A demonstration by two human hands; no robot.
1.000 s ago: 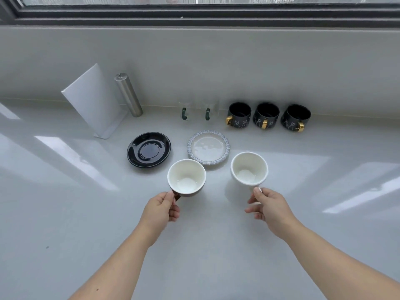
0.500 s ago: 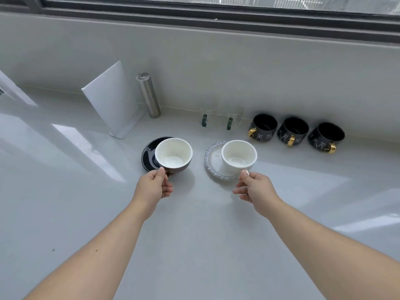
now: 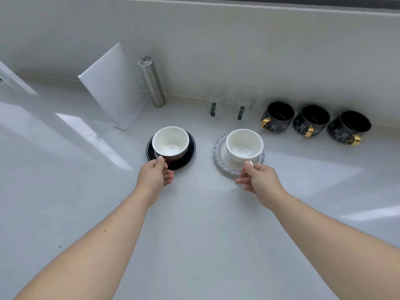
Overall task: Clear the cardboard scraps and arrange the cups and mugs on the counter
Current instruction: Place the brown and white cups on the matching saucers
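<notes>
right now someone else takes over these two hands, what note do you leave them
Left hand: gripping the handle of the brown cup, over the black saucer.
Right hand: gripping the handle of the white cup, over the blue-rimmed saucer.
Whether either cup is fully seated, cannot tell.
Done: two glass mugs and three black mugs lined up at the wall; no cardboard scraps visible.
Left: settle both cups and let go.

My left hand (image 3: 156, 175) has a cup (image 3: 170, 142) sitting on a saucer (image 3: 187, 155); my right hand (image 3: 259, 178) has another cup (image 3: 244, 144) on a plate (image 3: 219, 158) just right of that; behind the right grip, along the wall, two glass mugs (image 3: 229, 106), then three mugs (image 3: 311, 121) further right; behind-left of my left grip, a folded board (image 3: 112, 87) with a metal cylinder (image 3: 151, 82) beside it.
</notes>
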